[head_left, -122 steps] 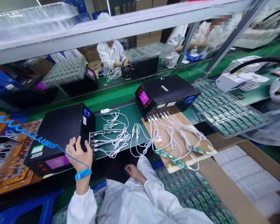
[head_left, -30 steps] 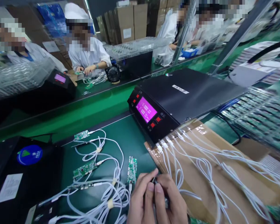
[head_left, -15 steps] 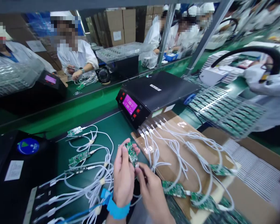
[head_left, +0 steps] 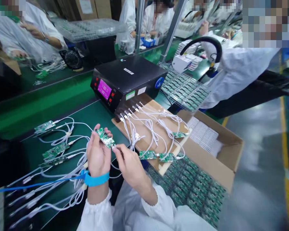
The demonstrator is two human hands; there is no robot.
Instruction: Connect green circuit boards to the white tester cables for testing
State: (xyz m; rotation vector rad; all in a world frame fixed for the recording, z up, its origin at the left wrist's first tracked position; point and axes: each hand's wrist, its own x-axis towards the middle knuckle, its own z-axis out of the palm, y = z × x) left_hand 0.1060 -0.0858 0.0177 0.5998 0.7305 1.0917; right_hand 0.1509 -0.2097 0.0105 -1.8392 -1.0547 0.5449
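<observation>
My left hand [head_left: 98, 155], with a blue band at its wrist, is closed around a green circuit board [head_left: 105, 138], its fingers behind and its thumb along the near edge. My right hand [head_left: 131, 165] pinches a small white cable plug [head_left: 114, 146] at the board's right end. Fingertips partly cover the plug, so I cannot tell how deep it sits. To the left lie more boards [head_left: 55, 150] joined to white cables [head_left: 74, 175]. On the right, cabled boards [head_left: 147, 155] rest along the edge of a brown cardboard sheet [head_left: 156, 110].
A black tester [head_left: 132, 77] with a lit pink screen stands behind the cardboard, cables plugged into its side. A tray of boards [head_left: 195, 189] lies at lower right beside an open carton [head_left: 227, 160]. Co-workers in white sleeves [head_left: 240, 67] work beyond.
The view has swung to the right, bringing the carton and board tray further in. The held board has turned from steep to more level, with my right hand still at its end.
</observation>
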